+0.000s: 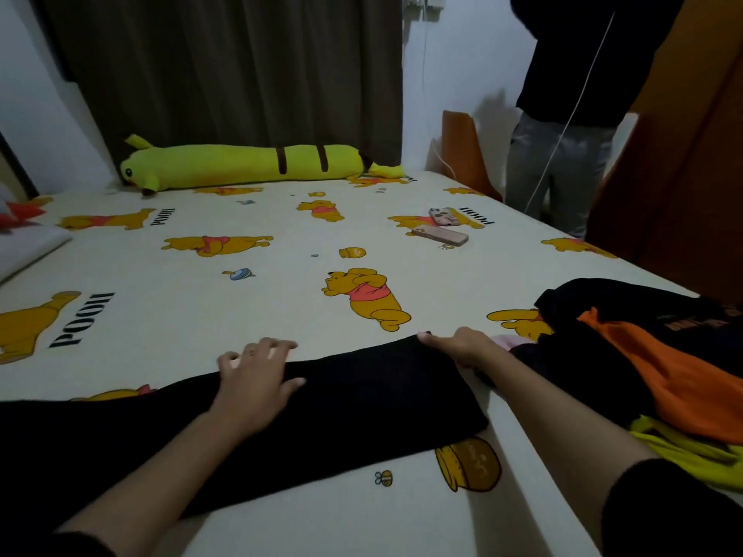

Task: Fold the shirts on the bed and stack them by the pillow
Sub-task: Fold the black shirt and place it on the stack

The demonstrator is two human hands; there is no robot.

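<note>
A black shirt (354, 412) lies folded into a long band across the near part of the bed (249, 299). My left hand (257, 375) rests flat on its far edge with the fingers spread. My right hand (458, 347) pinches the band's far right corner. At the right edge of the bed lies a heap of unfolded shirts: a black one (627, 311), an orange one (683, 375) and a yellow-green one (683, 452). A white pillow (28, 251) shows at the far left.
A long yellow plush toy (241, 164) lies along the head of the bed by the brown curtain (225, 66). Two phones (442, 227) sit on the sheet at the far right. A person (563, 114) stands beside the bed at the right.
</note>
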